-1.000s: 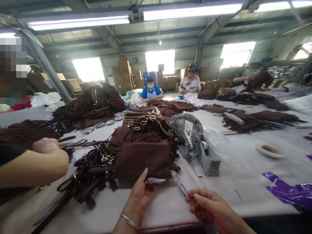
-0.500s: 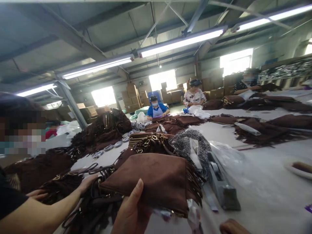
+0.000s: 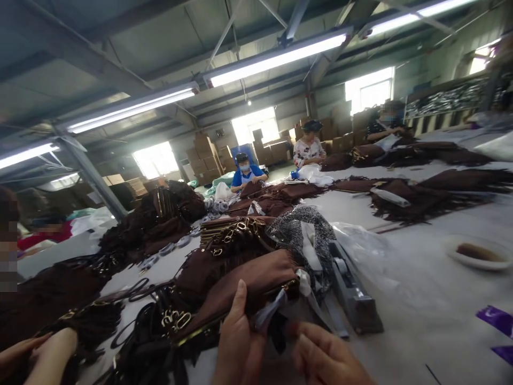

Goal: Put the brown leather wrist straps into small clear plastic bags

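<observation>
My left hand grips a brown suede-like zip bag, thumb on top and fingers beneath. Along the bag's near edge a gold zipper shows, with whitish plastic or paper and a small black piece hanging below it. Close to that black piece is my right hand, its fingers curled together and slightly blurred. What they pinch, if anything, I cannot make out. Beyond the bag lies a stack of brown bags with gold clasps. Dark straps with gold rings lie left of my left hand.
A grey tape dispenser stands right of the bag, beside a black-and-white knit cloth and clear plastic. A white dish and purple strips lie farther right. A co-worker's hands handle brown fringe at left.
My left hand has tilted the bag, bringing its zipper edge into view. My right hand has come in from the lower right to the bag's near side. The co-worker's hands have shifted lower left.
</observation>
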The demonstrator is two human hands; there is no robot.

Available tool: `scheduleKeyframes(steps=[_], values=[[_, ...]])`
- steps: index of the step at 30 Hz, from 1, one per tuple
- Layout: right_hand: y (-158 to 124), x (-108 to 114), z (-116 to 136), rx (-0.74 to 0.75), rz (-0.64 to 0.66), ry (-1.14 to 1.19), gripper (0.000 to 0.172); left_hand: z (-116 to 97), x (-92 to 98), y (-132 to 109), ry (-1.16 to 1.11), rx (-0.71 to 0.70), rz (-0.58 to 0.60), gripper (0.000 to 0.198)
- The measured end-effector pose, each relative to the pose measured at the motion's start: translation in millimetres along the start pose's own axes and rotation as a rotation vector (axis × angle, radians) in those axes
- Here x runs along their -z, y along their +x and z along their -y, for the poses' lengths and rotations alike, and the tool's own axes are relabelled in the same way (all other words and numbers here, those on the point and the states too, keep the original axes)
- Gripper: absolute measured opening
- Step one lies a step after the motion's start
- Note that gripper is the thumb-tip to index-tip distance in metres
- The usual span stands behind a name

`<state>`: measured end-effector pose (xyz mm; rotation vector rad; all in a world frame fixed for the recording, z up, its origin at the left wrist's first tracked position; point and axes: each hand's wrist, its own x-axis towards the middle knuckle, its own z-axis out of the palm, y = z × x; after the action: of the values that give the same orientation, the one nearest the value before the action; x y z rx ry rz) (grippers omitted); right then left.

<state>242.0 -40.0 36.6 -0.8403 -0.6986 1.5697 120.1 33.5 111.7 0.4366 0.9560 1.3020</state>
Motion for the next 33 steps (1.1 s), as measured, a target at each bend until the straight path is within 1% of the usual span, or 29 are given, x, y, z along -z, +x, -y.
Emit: scheduleKeyframes(steps=[2, 5, 8, 11, 12, 14, 16, 19, 22, 24, 26, 27, 29, 31, 33], values=[[15, -12, -4, -0.045, 0.041, 0.118, 0.061, 0, 2.2, -1, -0.006, 0.026, -0.026, 0.027], [27, -21, -6, -0.025, 0.008, 0.249, 0.051, 0, 8.2, -4, -0.029, 0.036, -0.040, 0.025], [32, -28, -5, -0.004, 0.000, 0.368, 0.043, -1, 14.0, -6, -0.059, 0.055, -0.059, 0.026], [34, -34, -6, 0.005, 0.034, 0.442, 0.040, -3, 20.0, -8, -0.075, 0.074, -0.096, 0.026], [34, -35, -7, 0.012, 0.048, 0.453, 0.040, -3, 22.4, -8, -0.070, 0.073, -0.091, 0.027], [34, -37, -9, 0.015, 0.054, 0.460, 0.040, -2, 28.2, -11, -0.011, 0.059, -0.028, 0.032], [33, -38, -10, 0.021, 0.027, 0.449, 0.040, 2, 34.6, -13, 0.068, 0.038, 0.053, 0.040], [29, -40, -9, 0.052, -0.012, 0.426, 0.037, 12, 42.8, -17, 0.185, 0.025, 0.125, 0.050], [24, -43, -6, 0.071, 0.001, 0.401, 0.037, 23, 47.0, -18, 0.402, 0.006, 0.183, 0.054], [23, -44, -7, 0.081, -0.004, 0.358, 0.037, 28, 48.1, -18, 0.551, -0.037, 0.226, 0.054], [24, -42, -10, 0.094, -0.020, 0.306, 0.034, 29, 48.5, -18, 0.635, -0.093, 0.288, 0.053], [25, -41, -12, 0.097, -0.020, 0.284, 0.034, 29, 48.6, -18, 0.640, -0.107, 0.317, 0.053], [27, -38, -15, 0.097, 0.006, 0.263, 0.034, 29, 48.3, -18, 0.593, -0.070, 0.351, 0.052], [29, -35, -18, 0.092, 0.032, 0.270, 0.033, 28, 47.4, -19, 0.491, 0.041, 0.348, 0.051], [31, -33, -19, 0.095, 0.021, 0.295, 0.031, 26, 46.3, -21, 0.369, 0.160, 0.339, 0.049]])
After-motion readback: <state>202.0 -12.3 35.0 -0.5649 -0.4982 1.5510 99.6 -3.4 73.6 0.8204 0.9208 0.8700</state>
